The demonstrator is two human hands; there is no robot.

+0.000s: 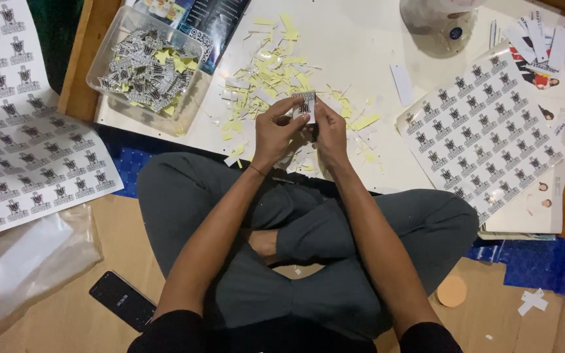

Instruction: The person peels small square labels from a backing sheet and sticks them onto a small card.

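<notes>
While I am sitting cross-legged at the low white board (374,39), my left hand (276,131) and right hand (330,133) are both pinching one small printed sticker (304,104) between thumbs and fingertips, holding it upright just above the yellow paper scraps (276,65). Left of them, a clear tub (116,39) is holding cut stickers.

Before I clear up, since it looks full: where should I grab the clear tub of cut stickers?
Probably take the clear tub by its two long rims, from above with both hands. It sits open-topped and heaped with stickers, so keep it level.
</notes>
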